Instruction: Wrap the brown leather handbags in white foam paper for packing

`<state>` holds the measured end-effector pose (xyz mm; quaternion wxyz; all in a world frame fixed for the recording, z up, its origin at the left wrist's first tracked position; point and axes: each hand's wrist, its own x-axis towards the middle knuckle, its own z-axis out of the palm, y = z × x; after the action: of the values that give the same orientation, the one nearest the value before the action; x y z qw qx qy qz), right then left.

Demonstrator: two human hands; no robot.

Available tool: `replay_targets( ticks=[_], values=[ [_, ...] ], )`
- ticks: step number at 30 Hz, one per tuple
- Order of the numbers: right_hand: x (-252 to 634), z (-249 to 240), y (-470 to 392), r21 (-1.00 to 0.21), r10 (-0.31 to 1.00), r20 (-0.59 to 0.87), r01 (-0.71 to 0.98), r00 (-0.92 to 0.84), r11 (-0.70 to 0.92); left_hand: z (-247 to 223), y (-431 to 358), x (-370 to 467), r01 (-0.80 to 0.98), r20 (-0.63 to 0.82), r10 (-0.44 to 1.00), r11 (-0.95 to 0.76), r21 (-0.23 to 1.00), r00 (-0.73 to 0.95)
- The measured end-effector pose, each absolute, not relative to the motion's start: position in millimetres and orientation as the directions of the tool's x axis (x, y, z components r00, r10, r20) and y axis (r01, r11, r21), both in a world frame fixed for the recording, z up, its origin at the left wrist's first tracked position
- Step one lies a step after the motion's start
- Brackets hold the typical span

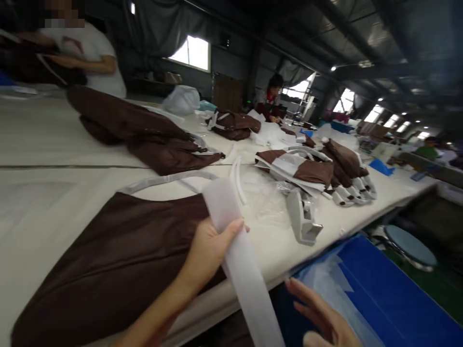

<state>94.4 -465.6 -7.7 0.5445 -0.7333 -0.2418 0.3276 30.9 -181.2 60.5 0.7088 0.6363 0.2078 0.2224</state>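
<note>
My left hand (208, 248) pinches a long white fabric strip (243, 270) that runs from the table over its front edge and hangs down. Under the hand lies a large dark brown fabric piece (108, 265) with a white band (162, 180) along its far edge. My right hand (320, 315) is below the table edge, fingers spread, holding nothing, close to the strip's lower end and above a blue bin (390, 299).
A long cream work table (43, 140) carries more brown pieces (144, 135), folded stacks (311, 168), clear plastic bags (267, 197) and a grey tool (302, 219). A person in white stands far left; others work at the back. A round stool (410, 246) stands right.
</note>
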Motion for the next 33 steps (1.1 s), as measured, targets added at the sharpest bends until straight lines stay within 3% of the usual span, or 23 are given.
replay_targets(
  ticks=[3,6,9,13,18,23,27,29,33],
  values=[
    [102.4,1.1,-407.3,-0.993,0.76,-0.117,-0.059,0.639,-0.103,48.4,-201.5,33.1,-0.094,0.048,0.491,0.069,0.993,0.87],
    [96.6,9.6,-356.8,-0.992,0.859,-0.102,-0.115,0.502,-0.051,38.3,-200.5,29.5,-0.088,0.071,0.5,0.011,0.996,0.863],
    [87.2,14.7,-335.3,-0.986,0.831,-0.095,0.062,0.548,-0.154,34.0,-185.3,23.2,-0.048,0.047,0.561,-0.013,0.999,0.826],
    [85.9,6.7,-340.4,-0.85,0.742,0.022,0.403,0.67,-0.339,40.0,-170.1,26.8,-0.078,0.06,0.573,0.007,0.997,0.817],
    [106.9,-21.2,-371.4,-0.865,0.634,-0.029,0.299,0.773,-0.404,51.6,-168.3,53.2,-0.184,0.083,0.595,0.111,0.977,0.799],
    [111.2,-33.3,-382.5,-0.727,0.529,0.151,0.457,0.835,-0.512,54.7,-182.9,87.6,-0.216,0.139,0.688,0.026,0.976,0.712],
    [120.2,-32.5,-375.5,-0.759,0.51,0.247,0.492,0.824,-0.427,64.4,-195.8,101.7,-0.242,0.176,0.603,0.028,0.97,0.778],
    [129.9,-26.4,-382.7,-0.85,0.558,0.153,0.397,0.816,-0.347,72.0,-194.1,100.5,-0.246,0.144,0.562,0.11,0.963,0.815],
    [149.1,-2.5,-405.4,-0.956,0.741,-0.241,-0.023,0.627,-0.291,79.0,-186.1,90.9,-0.157,0.008,0.432,0.309,0.938,0.902]
  ],
)
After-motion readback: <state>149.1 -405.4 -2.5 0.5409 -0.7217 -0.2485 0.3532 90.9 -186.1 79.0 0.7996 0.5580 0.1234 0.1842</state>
